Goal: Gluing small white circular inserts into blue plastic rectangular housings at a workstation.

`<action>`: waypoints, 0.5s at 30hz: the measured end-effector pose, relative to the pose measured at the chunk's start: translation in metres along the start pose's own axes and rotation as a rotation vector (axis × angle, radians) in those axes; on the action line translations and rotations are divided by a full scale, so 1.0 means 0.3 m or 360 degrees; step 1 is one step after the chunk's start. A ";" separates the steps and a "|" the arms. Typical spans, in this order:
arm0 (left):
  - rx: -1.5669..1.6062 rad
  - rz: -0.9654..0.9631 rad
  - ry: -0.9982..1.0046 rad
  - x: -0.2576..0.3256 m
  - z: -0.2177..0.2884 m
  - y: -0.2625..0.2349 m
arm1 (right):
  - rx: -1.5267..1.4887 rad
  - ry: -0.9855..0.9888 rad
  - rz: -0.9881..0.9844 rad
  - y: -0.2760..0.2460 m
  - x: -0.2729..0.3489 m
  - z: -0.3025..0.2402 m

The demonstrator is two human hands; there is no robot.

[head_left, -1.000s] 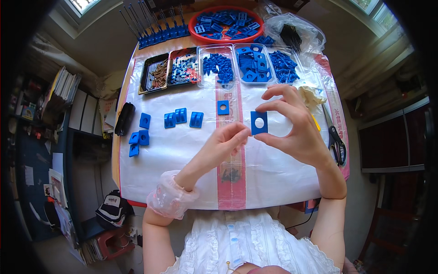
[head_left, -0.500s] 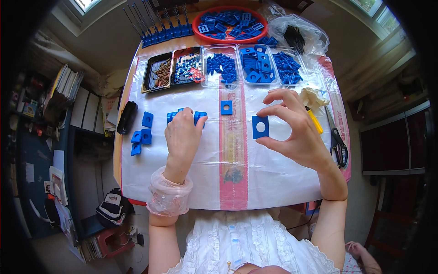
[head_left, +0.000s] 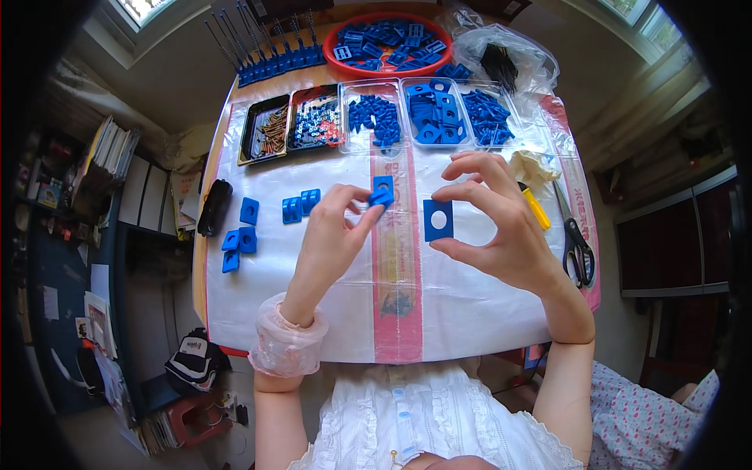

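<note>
My left hand (head_left: 333, 233) pinches a small blue curved piece (head_left: 380, 197) between thumb and fingers. That piece is at the near edge of a blue square plate (head_left: 382, 183) lying on the covered table; whether they touch I cannot tell. Raised to the right, my right hand (head_left: 501, 219) grips another blue square plate, one with a round hole (head_left: 428, 219), by its right edge. Left of my left hand stand two small groups of blue curved pieces (head_left: 291, 209). Several blue holed plates (head_left: 247, 239) lie farther left.
Along the back, trays hold brown screws (head_left: 273, 133), small metal nuts (head_left: 313, 125) and blue parts (head_left: 439, 117). Behind them is a red basin (head_left: 333, 61) beside blue stands with upright rods (head_left: 286, 60). Scissors (head_left: 578, 251), a yellow-handled tool (head_left: 536, 207) and a black case (head_left: 215, 207) lie at the sides.
My left hand has moved right from the curved pieces to the plate on the table, bringing one blue piece along. My right hand keeps its plate nearly still. Patterned cloth now shows at lower right.
</note>
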State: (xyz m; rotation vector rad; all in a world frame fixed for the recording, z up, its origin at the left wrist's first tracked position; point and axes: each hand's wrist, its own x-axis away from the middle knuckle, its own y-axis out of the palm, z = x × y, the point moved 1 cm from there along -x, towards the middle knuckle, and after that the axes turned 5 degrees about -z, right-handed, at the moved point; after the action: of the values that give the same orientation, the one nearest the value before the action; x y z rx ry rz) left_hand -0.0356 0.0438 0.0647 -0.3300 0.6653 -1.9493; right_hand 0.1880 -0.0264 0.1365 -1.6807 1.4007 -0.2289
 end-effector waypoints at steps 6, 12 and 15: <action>0.2024 -0.0708 -0.0322 0.015 -0.021 0.106 | 0.0090 -0.0094 0.0073 -0.007 -0.005 -0.010; 0.2614 -0.0860 -0.0567 0.037 -0.047 0.194 | 0.0242 -0.0101 -0.0031 0.017 -0.009 0.015; 0.2668 -0.0802 -0.0600 0.040 -0.059 0.225 | 0.0249 -0.0075 -0.0075 0.038 -0.007 0.029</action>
State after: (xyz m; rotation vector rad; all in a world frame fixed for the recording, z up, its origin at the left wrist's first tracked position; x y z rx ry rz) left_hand 0.0000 0.0155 0.0103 0.2388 -1.4199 -2.1268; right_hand 0.1851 -0.0196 0.1240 -1.5810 1.2761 -0.3154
